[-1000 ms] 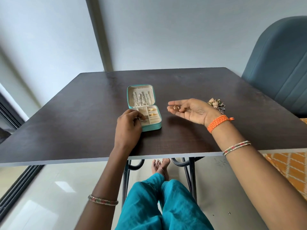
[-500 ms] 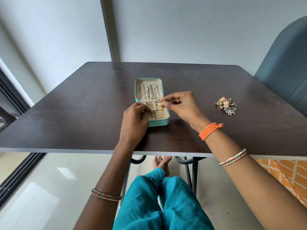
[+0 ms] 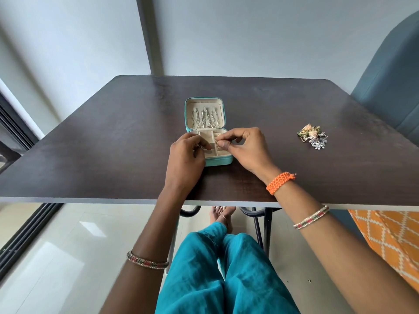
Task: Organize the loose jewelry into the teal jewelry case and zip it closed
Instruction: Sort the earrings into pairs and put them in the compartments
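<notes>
The teal jewelry case [image 3: 219,161] lies open on the dark table [image 3: 113,143], its lid flat at the back with silver chains [image 3: 205,118] hung inside. My left hand [image 3: 187,157] grips the case's front left side, fingers curled over its rim. Over the right-hand compartments, my right hand [image 3: 246,147] pinches a small gold piece [image 3: 218,143] between thumb and forefinger. A heap of loose jewelry [image 3: 314,137] sits on the table to the right, well apart from both hands.
A blue-grey chair [image 3: 390,82] stands at the table's right rear corner. An orange patterned cloth [image 3: 390,236] lies below the table's right front. My teal-clad legs [image 3: 217,268] and the table's metal legs are under the near edge.
My right hand came from the open table to the case, turned palm down and now pinches the gold piece over the compartments. My left hand stayed on the case.
</notes>
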A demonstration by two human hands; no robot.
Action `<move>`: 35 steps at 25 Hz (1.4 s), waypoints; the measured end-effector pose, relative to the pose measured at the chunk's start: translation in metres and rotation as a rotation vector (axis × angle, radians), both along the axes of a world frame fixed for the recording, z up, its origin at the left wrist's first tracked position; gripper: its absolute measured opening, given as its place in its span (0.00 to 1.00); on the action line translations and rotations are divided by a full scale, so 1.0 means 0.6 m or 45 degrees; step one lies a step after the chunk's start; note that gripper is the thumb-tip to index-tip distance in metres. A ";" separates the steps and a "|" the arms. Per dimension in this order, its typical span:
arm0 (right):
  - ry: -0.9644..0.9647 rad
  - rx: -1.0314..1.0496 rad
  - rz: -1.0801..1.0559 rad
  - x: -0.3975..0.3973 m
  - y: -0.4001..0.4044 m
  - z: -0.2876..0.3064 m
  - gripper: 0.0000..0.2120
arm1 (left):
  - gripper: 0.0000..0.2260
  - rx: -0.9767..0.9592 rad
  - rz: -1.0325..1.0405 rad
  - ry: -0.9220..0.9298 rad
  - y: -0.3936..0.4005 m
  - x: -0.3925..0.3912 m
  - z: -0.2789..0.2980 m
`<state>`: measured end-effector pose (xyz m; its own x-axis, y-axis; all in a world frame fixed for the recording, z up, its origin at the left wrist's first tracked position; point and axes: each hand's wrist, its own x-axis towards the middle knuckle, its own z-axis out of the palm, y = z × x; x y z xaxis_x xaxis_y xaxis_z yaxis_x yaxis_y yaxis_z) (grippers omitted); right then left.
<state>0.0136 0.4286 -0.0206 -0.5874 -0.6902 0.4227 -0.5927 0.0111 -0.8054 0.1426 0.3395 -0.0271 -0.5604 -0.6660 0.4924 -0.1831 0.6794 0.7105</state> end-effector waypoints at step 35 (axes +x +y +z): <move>-0.009 0.233 -0.046 -0.003 0.012 0.003 0.06 | 0.13 0.022 -0.013 0.015 0.001 0.002 0.000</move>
<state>0.0121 0.4360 -0.0186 -0.6156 -0.7336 0.2879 -0.5834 0.1786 -0.7923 0.1440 0.3400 -0.0270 -0.5616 -0.6685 0.4874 -0.1677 0.6689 0.7242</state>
